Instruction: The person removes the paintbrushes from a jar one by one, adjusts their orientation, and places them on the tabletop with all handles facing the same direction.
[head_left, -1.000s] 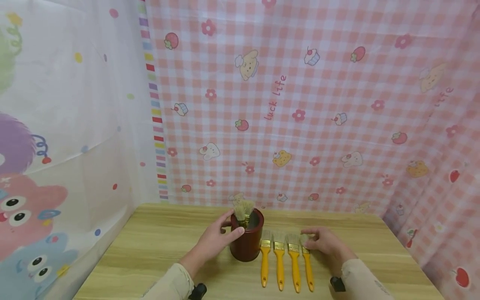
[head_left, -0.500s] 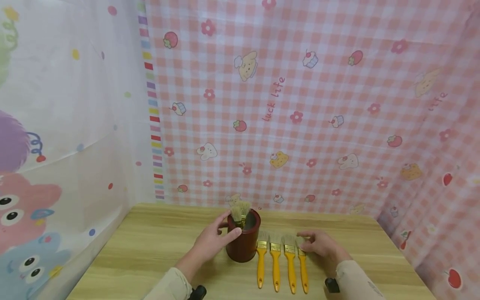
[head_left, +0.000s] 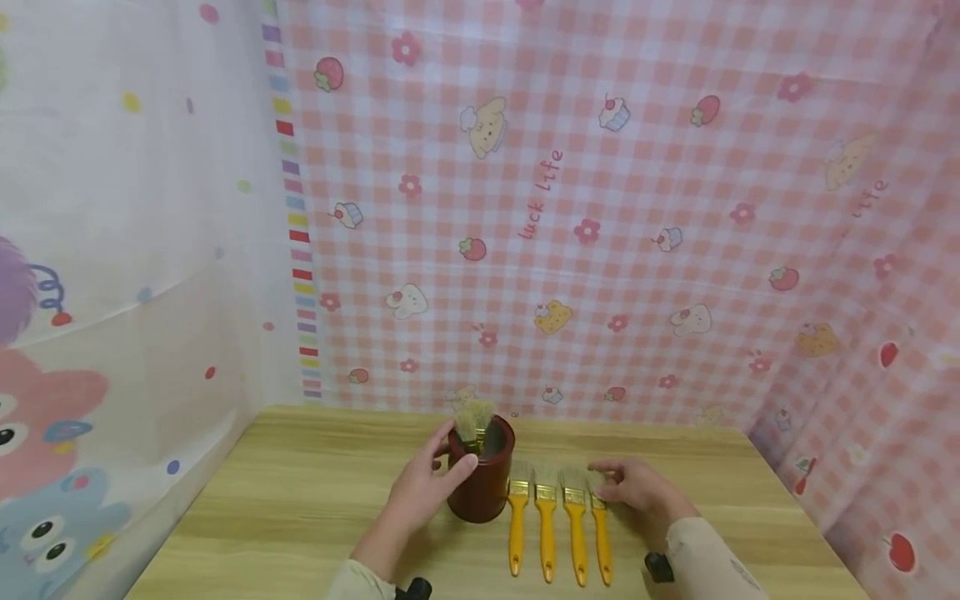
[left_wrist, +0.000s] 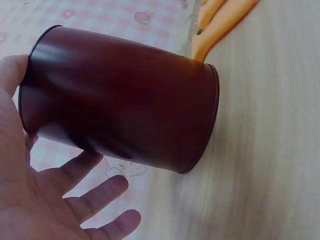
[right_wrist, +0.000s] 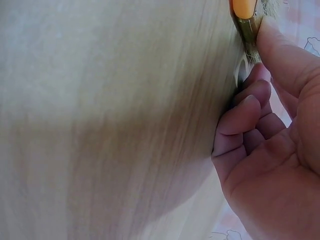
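Note:
A dark red-brown cylindrical pot (head_left: 480,492) stands upright on the table. Several bristles and brass ferrules of paintbrushes (head_left: 474,423) stick up inside its mouth. My left hand (head_left: 422,493) holds the pot by its upper left side, thumb at the near rim; in the left wrist view its lower fingers (left_wrist: 116,189) are spread off the wall. Right of the pot, several yellow-handled flat paintbrushes (head_left: 547,537) lie in a row, bristles away from me. My right hand (head_left: 637,487) pinches the rightmost paintbrush (head_left: 603,542) near its ferrule; the other fingers curl against the table.
The wood-grain table (head_left: 315,475) runs back to a pink checked cloth (head_left: 600,275) hanging behind it. A white cartoon-print cloth (head_left: 187,333) hangs at the left. The leftmost lying paintbrush (head_left: 517,537) is right beside the pot.
The head view has shifted slightly, so everything sits a little further left. Both hands keep their places at the pot and the rightmost paintbrush.

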